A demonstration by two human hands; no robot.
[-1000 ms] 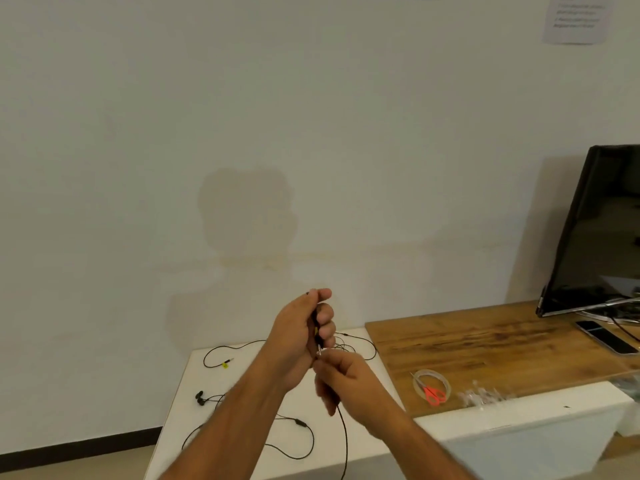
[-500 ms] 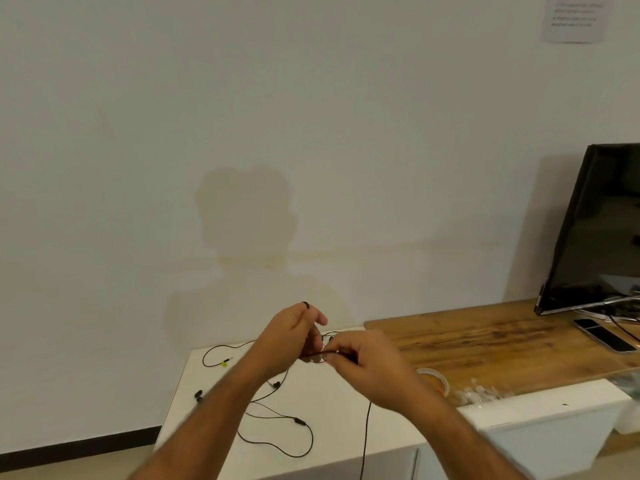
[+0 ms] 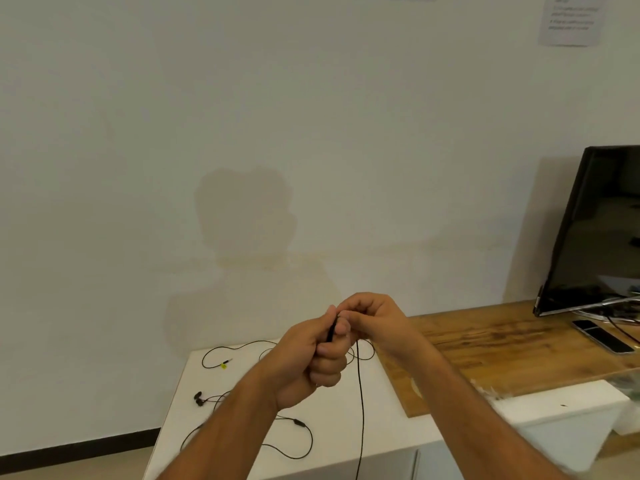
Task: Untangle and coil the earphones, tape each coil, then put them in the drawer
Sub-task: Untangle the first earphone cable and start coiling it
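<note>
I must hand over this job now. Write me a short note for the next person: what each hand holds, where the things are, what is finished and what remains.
Left hand: fingers curled round a partly wound black earphone cable, held above the white cabinet.
Right hand: pinches the same cable at the top of the left fist; the free end hangs down past the cabinet's front edge.
Second earphones: loose and uncoiled on the cabinet, earbuds at the left, plug with yellow tag near the back.
Tape and drawer: cannot be made out clearly in this view.
Done: first coil begun only.
Left: finish this coil, tape it, coil and tape the second, put both in the drawer.
</note>
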